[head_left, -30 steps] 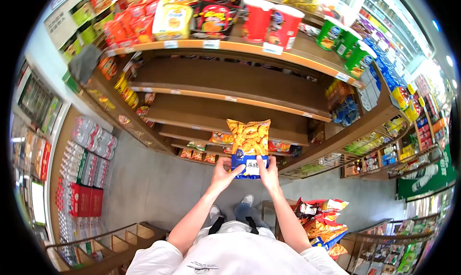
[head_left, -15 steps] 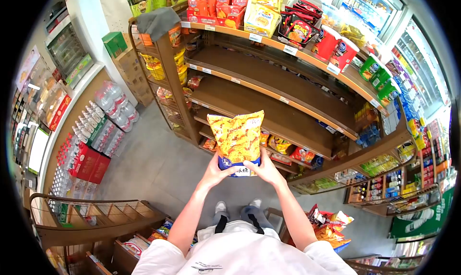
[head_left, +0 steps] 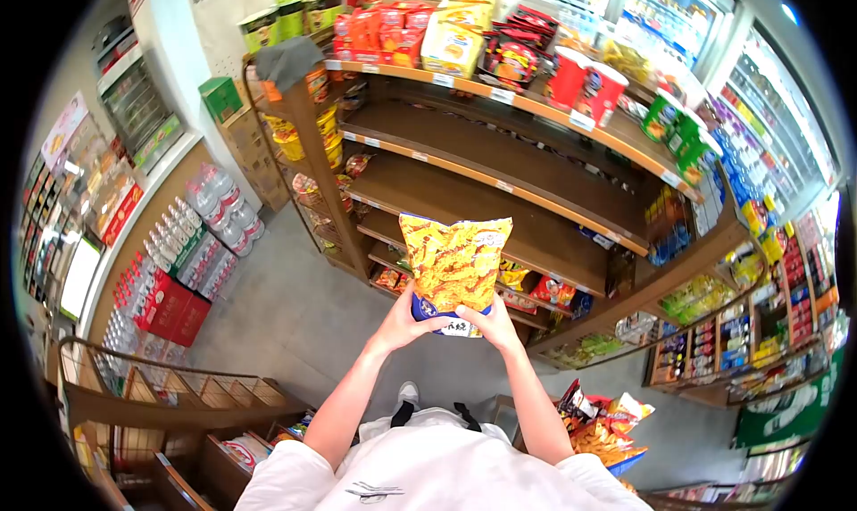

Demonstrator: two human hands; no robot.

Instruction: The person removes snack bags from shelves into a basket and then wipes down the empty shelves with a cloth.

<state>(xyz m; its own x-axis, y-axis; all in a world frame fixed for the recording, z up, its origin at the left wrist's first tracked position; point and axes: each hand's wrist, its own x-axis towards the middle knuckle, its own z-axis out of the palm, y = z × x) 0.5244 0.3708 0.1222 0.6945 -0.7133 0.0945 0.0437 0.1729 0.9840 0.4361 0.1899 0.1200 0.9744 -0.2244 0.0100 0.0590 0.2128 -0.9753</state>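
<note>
A yellow and blue snack bag point(head_left: 453, 265) is held upright in front of me, between both hands. My left hand point(head_left: 399, 324) grips its lower left corner, thumb across the blue band. On the lower right, my right hand point(head_left: 492, 322) is closed around the other corner with its thumb on the front. My fingers behind the bag are hidden. Beyond the bag stands a brown shelf unit point(head_left: 500, 158) whose middle boards are bare. Packets point(head_left: 553, 290) in red and yellow lie on its lowest levels, partly covered by the bag.
Red cups point(head_left: 596, 91), green cans point(head_left: 683, 136) and snack packs line the top shelf. Bottled drinks point(head_left: 192, 234) are stacked on the left floor. More snack bags point(head_left: 607, 426) stand at my lower right. Another rack point(head_left: 152, 408) is at lower left.
The bag and both my hands have shifted slightly right in view. The shelf unit appears a little further left, and one of my shoes is now out of sight.
</note>
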